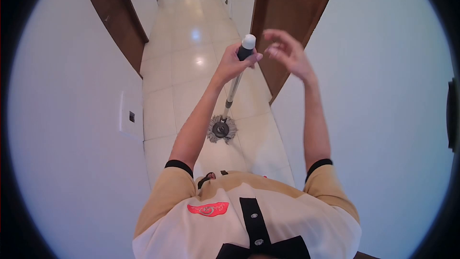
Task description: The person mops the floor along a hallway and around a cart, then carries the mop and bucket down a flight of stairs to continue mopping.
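Observation:
A mop (234, 88) stands on the tiled floor, its pole rising toward the camera. Its round head (221, 129) has grey strands spread around a dark disc. Near the white-capped top of the pole, my left hand (235, 62) is wrapped round the black grip. My right hand (289, 55) is raised just to the right of the grip, apart from it, with its fingers curved and spread and nothing in them.
Pale floor tiles (165, 96) run down a long corridor between white walls. A brown door (290, 14) is on the right and another (112, 9) on the left. A socket plate (128, 116) is low on the left wall.

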Action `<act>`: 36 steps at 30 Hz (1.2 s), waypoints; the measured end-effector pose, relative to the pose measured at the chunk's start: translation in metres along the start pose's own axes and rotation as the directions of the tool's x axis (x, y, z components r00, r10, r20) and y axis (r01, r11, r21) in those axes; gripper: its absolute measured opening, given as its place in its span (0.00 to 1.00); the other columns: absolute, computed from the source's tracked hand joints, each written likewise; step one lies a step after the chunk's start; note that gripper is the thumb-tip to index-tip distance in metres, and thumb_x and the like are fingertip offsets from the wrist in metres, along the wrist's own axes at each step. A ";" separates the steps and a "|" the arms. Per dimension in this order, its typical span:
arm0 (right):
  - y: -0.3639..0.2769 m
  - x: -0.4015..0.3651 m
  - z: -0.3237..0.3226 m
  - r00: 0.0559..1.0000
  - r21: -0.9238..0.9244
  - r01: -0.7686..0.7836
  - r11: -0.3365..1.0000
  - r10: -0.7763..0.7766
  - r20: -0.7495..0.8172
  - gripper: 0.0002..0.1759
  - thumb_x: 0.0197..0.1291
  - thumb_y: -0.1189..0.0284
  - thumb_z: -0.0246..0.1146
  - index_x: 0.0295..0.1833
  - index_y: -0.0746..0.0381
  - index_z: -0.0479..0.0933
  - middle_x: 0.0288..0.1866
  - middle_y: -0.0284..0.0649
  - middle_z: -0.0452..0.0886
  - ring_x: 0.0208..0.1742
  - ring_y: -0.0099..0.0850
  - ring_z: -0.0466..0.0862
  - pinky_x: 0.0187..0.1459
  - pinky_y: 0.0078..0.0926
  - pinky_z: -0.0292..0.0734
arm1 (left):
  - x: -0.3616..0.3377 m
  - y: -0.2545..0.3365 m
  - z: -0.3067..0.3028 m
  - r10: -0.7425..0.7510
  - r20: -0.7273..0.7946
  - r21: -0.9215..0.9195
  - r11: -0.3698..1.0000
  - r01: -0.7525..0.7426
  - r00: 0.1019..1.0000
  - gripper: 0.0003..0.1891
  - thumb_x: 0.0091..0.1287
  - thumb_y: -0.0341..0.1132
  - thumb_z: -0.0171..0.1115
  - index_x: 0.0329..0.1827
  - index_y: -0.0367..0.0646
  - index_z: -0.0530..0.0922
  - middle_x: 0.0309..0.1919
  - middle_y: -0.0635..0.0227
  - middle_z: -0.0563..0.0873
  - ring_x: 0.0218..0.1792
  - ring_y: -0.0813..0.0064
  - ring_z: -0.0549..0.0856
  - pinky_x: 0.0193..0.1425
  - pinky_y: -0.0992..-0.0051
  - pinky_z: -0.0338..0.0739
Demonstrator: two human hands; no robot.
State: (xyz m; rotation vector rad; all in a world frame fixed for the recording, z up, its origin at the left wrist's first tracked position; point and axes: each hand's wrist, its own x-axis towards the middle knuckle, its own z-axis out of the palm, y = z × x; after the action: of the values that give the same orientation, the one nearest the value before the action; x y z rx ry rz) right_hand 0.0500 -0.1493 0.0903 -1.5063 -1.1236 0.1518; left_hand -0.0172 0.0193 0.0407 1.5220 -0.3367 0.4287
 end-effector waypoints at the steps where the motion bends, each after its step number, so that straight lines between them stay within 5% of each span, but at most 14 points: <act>1: -0.024 0.008 -0.004 0.995 -0.134 0.047 0.990 -0.034 0.096 0.20 0.52 0.77 0.58 0.53 0.63 0.67 0.44 0.40 0.70 0.39 0.25 0.75 0.41 0.23 0.73 | 0.002 -0.005 0.004 -0.023 0.012 -0.013 1.000 0.023 1.000 0.07 0.55 0.31 0.61 0.30 0.39 0.72 0.18 0.76 0.74 0.20 0.85 0.75 0.25 0.84 0.71; 4: -0.061 0.030 0.000 0.930 -0.513 0.262 0.818 -0.072 0.360 0.14 0.52 0.77 0.58 0.46 0.64 0.73 0.40 0.39 0.72 0.33 0.28 0.75 0.35 0.23 0.73 | 0.007 -0.009 0.018 -0.057 0.035 -0.040 0.997 0.059 0.998 0.07 0.54 0.32 0.62 0.27 0.39 0.72 0.17 0.77 0.73 0.18 0.86 0.74 0.21 0.84 0.69; 7: -0.084 0.039 0.016 0.915 -0.740 0.290 0.607 0.052 0.400 0.09 0.52 0.72 0.59 0.36 0.67 0.73 0.31 0.42 0.73 0.29 0.33 0.75 0.31 0.25 0.71 | 0.002 0.005 0.024 -0.012 0.017 -0.048 0.999 0.012 1.000 0.08 0.54 0.33 0.62 0.27 0.40 0.72 0.18 0.77 0.73 0.17 0.87 0.73 0.19 0.84 0.68; 10: -0.097 0.036 0.025 0.950 -0.958 0.191 0.216 0.206 0.235 0.14 0.52 0.66 0.59 0.29 0.68 0.71 0.25 0.44 0.75 0.26 0.38 0.76 0.29 0.29 0.72 | -0.002 0.006 0.035 0.031 0.012 -0.054 0.998 -0.030 0.999 0.08 0.55 0.33 0.62 0.26 0.41 0.72 0.17 0.77 0.73 0.17 0.87 0.72 0.19 0.84 0.67; 13: -0.101 0.036 0.028 0.944 -0.994 0.064 0.093 0.317 0.090 0.16 0.52 0.64 0.58 0.25 0.68 0.71 0.21 0.44 0.75 0.21 0.39 0.76 0.24 0.30 0.70 | -0.003 0.010 0.038 0.043 0.017 -0.007 0.999 -0.043 0.999 0.08 0.55 0.33 0.62 0.28 0.41 0.72 0.18 0.77 0.73 0.16 0.87 0.72 0.19 0.84 0.66; 16: -0.102 0.026 0.020 0.953 -0.903 0.041 0.428 0.255 0.164 0.16 0.52 0.65 0.60 0.24 0.68 0.69 0.15 0.39 0.70 0.13 0.31 0.69 0.17 0.27 0.64 | -0.002 -0.005 0.043 0.074 0.009 0.007 0.997 -0.074 0.997 0.08 0.55 0.34 0.62 0.29 0.41 0.72 0.17 0.78 0.72 0.16 0.88 0.71 0.18 0.84 0.66; 19: -0.102 0.017 0.020 0.945 -0.860 -0.082 0.503 0.312 0.093 0.14 0.51 0.67 0.61 0.25 0.69 0.70 0.15 0.39 0.70 0.14 0.28 0.69 0.19 0.26 0.64 | -0.004 -0.010 0.048 0.097 -0.003 0.016 0.995 -0.097 0.995 0.08 0.55 0.34 0.62 0.30 0.42 0.72 0.16 0.79 0.71 0.15 0.88 0.71 0.17 0.84 0.65; 23: -0.108 0.008 0.024 0.982 -0.802 0.007 0.597 0.147 0.117 0.15 0.49 0.68 0.62 0.23 0.70 0.71 0.16 0.45 0.72 0.16 0.34 0.72 0.21 0.30 0.66 | -0.010 -0.003 0.046 0.052 0.052 -0.004 0.999 -0.052 0.997 0.09 0.53 0.34 0.62 0.32 0.41 0.73 0.17 0.75 0.73 0.17 0.85 0.72 0.21 0.81 0.67; 25: -0.102 0.005 0.020 0.978 -0.766 0.162 0.623 0.004 0.210 0.16 0.50 0.66 0.61 0.23 0.70 0.72 0.16 0.45 0.72 0.16 0.33 0.71 0.20 0.30 0.65 | -0.011 0.002 0.044 0.003 0.097 -0.025 1.000 -0.001 0.995 0.10 0.52 0.34 0.62 0.33 0.41 0.74 0.18 0.73 0.74 0.19 0.83 0.73 0.23 0.79 0.68; 28: -0.121 0.012 0.023 0.915 -0.925 -0.171 0.341 0.404 -0.020 0.18 0.51 0.63 0.60 0.24 0.69 0.73 0.17 0.44 0.73 0.17 0.32 0.72 0.21 0.30 0.66 | -0.008 0.004 0.048 -0.027 0.132 -0.006 1.000 0.028 0.991 0.10 0.52 0.35 0.62 0.34 0.41 0.74 0.17 0.72 0.74 0.19 0.83 0.73 0.23 0.79 0.68; 31: -0.125 0.012 0.034 0.886 -0.949 -0.266 0.169 0.430 -0.173 0.19 0.52 0.61 0.59 0.21 0.68 0.71 0.13 0.43 0.71 0.16 0.33 0.71 0.21 0.30 0.65 | -0.002 -0.007 0.053 0.032 0.112 0.016 0.999 -0.034 0.993 0.10 0.52 0.35 0.62 0.32 0.40 0.73 0.17 0.72 0.73 0.18 0.82 0.72 0.23 0.78 0.67; 36: -0.117 0.005 0.006 0.968 -0.891 0.022 0.453 0.214 0.133 0.17 0.54 0.62 0.57 0.24 0.67 0.73 0.15 0.42 0.72 0.18 0.33 0.71 0.22 0.29 0.65 | 0.000 -0.011 0.056 0.085 0.074 0.002 0.996 -0.085 0.994 0.11 0.51 0.36 0.62 0.31 0.39 0.73 0.16 0.71 0.73 0.19 0.80 0.72 0.25 0.77 0.67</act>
State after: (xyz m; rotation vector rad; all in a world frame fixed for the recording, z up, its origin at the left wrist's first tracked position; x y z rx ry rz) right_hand -0.0154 -0.1597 0.1865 -2.5741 -1.3912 -0.2620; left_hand -0.0091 -0.0361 0.0327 1.5347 -0.4599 0.4414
